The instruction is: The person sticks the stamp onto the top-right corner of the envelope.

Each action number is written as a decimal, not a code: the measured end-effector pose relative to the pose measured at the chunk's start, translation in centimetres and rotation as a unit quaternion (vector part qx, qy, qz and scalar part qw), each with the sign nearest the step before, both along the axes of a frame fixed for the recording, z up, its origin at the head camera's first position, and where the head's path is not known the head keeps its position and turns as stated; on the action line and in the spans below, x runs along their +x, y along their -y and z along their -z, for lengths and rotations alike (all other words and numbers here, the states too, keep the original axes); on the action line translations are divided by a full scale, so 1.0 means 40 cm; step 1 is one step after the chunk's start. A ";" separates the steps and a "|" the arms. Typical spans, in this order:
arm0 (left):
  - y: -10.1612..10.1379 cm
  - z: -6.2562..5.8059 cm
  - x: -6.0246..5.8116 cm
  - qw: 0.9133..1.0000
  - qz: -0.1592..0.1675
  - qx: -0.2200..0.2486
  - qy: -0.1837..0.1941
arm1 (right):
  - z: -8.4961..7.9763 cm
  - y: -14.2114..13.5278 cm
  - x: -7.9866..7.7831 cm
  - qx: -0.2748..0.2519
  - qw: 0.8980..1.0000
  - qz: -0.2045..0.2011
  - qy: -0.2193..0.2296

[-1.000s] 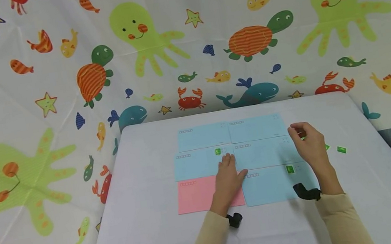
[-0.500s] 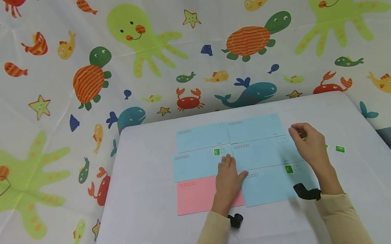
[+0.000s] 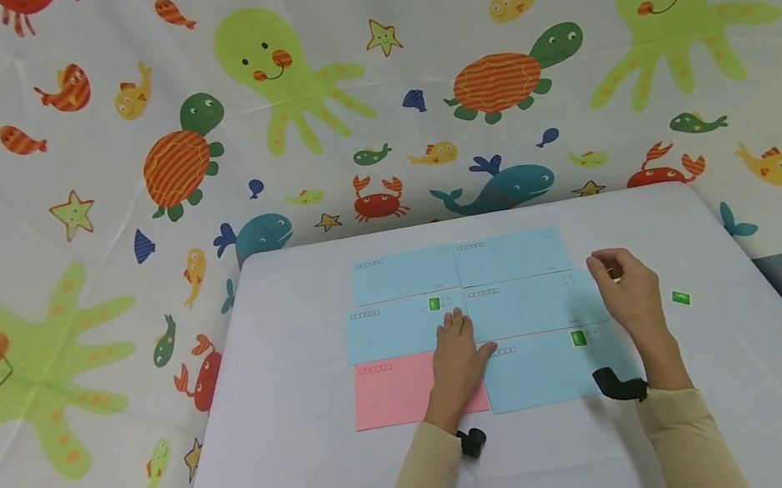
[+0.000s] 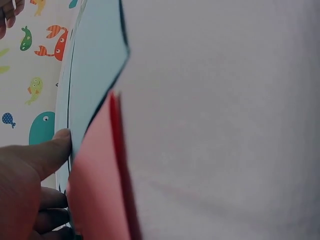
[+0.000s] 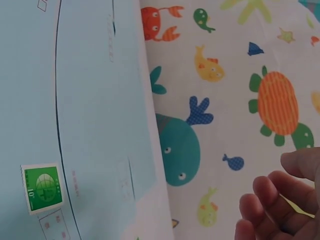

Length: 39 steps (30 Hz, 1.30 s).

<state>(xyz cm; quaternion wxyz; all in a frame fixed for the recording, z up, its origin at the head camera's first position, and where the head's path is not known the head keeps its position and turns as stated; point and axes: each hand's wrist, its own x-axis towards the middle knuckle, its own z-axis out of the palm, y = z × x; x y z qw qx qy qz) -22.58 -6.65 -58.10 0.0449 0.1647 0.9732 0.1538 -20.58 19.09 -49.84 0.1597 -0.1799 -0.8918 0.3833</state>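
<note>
Stamp (image 3: 681,297) prob. light, flimsy, pinch by edges; L grip (image 3: 456,365) flat on envs (image 3: 391,396); R grip (image 3: 629,294) curled, can't tell if loaded

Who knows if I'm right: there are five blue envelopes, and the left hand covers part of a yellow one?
Nearly: the head view shows the left hand partly covering a pink envelope, not a yellow one. Five blue envelopes is right.
</note>
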 end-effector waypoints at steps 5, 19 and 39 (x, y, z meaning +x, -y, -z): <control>0.002 -0.004 0.001 1.000 0.000 0.009 0.006 | 0.001 -0.021 0.003 0.003 1.000 0.016 -0.007; 0.002 0.000 0.002 1.000 -0.002 0.005 -0.011 | 0.015 -0.069 0.018 -0.010 0.999 0.050 0.007; -0.001 0.002 0.003 1.000 0.005 -0.004 -0.024 | 0.042 -0.141 0.048 -0.005 0.996 0.080 0.046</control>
